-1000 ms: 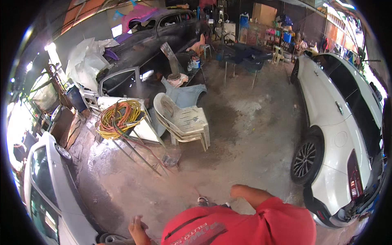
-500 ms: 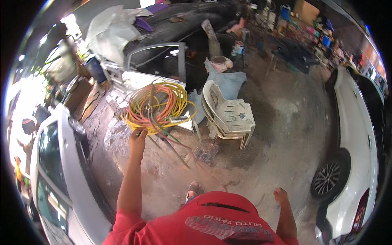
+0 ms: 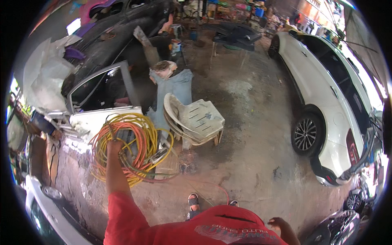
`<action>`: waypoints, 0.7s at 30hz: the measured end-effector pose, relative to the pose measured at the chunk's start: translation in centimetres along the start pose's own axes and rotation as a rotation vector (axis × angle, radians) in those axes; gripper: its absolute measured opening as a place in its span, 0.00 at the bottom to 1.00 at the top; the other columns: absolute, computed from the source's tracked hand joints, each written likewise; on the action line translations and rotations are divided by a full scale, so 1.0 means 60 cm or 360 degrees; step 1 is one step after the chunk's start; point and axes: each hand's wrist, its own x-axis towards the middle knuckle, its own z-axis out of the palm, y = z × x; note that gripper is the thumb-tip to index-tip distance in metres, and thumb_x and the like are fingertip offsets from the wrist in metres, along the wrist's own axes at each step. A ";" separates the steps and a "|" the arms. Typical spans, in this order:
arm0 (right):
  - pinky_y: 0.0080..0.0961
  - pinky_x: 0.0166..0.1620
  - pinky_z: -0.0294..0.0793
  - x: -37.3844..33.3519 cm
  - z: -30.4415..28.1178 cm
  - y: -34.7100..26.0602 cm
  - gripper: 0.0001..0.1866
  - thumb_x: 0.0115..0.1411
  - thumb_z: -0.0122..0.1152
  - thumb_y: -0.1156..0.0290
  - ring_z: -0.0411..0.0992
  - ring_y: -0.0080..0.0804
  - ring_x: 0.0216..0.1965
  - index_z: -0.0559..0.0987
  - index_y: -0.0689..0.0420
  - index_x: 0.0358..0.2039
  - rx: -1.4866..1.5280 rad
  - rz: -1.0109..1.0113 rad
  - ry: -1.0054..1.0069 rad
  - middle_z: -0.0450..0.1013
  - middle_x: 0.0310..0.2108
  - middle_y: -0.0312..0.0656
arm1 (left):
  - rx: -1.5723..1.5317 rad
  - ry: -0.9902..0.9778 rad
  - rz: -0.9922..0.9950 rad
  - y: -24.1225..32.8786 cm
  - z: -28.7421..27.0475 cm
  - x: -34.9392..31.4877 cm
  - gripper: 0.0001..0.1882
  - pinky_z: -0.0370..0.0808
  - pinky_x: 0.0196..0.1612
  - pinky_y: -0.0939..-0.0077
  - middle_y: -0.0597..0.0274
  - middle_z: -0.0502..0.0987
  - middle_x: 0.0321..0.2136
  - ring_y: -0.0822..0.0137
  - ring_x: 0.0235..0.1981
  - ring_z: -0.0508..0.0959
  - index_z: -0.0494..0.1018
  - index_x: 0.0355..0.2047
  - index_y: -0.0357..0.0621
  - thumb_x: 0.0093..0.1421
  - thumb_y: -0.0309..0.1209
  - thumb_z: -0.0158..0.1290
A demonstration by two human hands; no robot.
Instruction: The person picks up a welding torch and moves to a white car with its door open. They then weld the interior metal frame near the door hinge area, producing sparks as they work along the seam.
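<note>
Head view: I am reaching my left hand forward into the coil of orange and yellow hose. The grip is closing around several loops near the upper left of the coil, fingers curled over them. The coil is lying on a low stand just left of the stacked white plastic chairs, which I am taking as the landmark. A few green and red strands of the coil are trailing toward the floor in front of the chairs.

My right hand is hanging low, well to the right of and nearer to me than the chairs, beside my red shirt. I cannot tell whether its grip is spread or pressed together; it is touching nothing visible.

Behind the chairs a loose grey car door is leaning upright, with a dark car farther back. A white car is standing well to the right of the chairs. My sandalled foot is resting on the concrete floor, nearer to me than the chairs.
</note>
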 end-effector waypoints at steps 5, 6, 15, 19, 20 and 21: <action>0.38 0.55 0.82 -0.035 -0.097 -0.191 0.28 0.64 0.72 0.53 0.84 0.49 0.49 0.81 0.53 0.61 0.0135 -0.0485 0.0642 0.85 0.47 0.48 | -0.0355 0.0194 0.0039 -0.056 -0.130 -0.014 0.21 0.80 0.41 0.55 0.52 0.85 0.30 0.54 0.34 0.86 0.85 0.40 0.32 0.55 0.40 0.67; 0.38 0.54 0.82 -0.069 -0.120 -0.201 0.28 0.65 0.72 0.54 0.84 0.47 0.48 0.81 0.53 0.61 0.0206 -0.0490 0.0749 0.85 0.47 0.48 | -0.0498 0.0183 0.0073 -0.044 -0.118 -0.039 0.25 0.80 0.43 0.57 0.51 0.85 0.34 0.55 0.37 0.85 0.83 0.45 0.32 0.56 0.42 0.68; 0.47 0.58 0.80 -0.119 -0.074 -0.010 0.27 0.66 0.66 0.55 0.82 0.54 0.54 0.81 0.55 0.61 0.0612 -0.0664 0.0912 0.84 0.52 0.53 | -0.1458 -0.0164 0.0559 0.287 -0.034 -0.570 0.39 0.73 0.63 0.61 0.44 0.78 0.56 0.56 0.60 0.77 0.70 0.68 0.30 0.70 0.52 0.61; 0.48 0.59 0.80 -0.037 0.050 0.165 0.28 0.63 0.65 0.54 0.81 0.56 0.55 0.82 0.54 0.60 0.0596 -0.0431 0.0910 0.83 0.54 0.53 | -0.1581 -0.0629 0.0858 0.317 0.106 -0.669 0.28 0.74 0.57 0.64 0.62 0.79 0.46 0.66 0.49 0.77 0.74 0.57 0.44 0.71 0.53 0.62; 0.48 0.59 0.80 -0.004 0.098 0.194 0.28 0.63 0.64 0.54 0.81 0.56 0.55 0.83 0.53 0.60 0.0615 -0.0369 0.0936 0.82 0.54 0.53 | -0.1812 -0.0769 0.0817 0.325 0.150 -0.684 0.24 0.73 0.51 0.67 0.66 0.77 0.43 0.68 0.45 0.76 0.74 0.53 0.48 0.71 0.54 0.61; 0.49 0.59 0.80 0.017 0.131 0.264 0.28 0.62 0.65 0.53 0.81 0.56 0.55 0.83 0.53 0.60 0.0653 -0.0174 0.0852 0.82 0.54 0.54 | -0.1855 -0.0858 0.0711 0.342 0.207 -0.744 0.22 0.69 0.44 0.70 0.70 0.77 0.41 0.70 0.41 0.75 0.75 0.50 0.52 0.72 0.55 0.60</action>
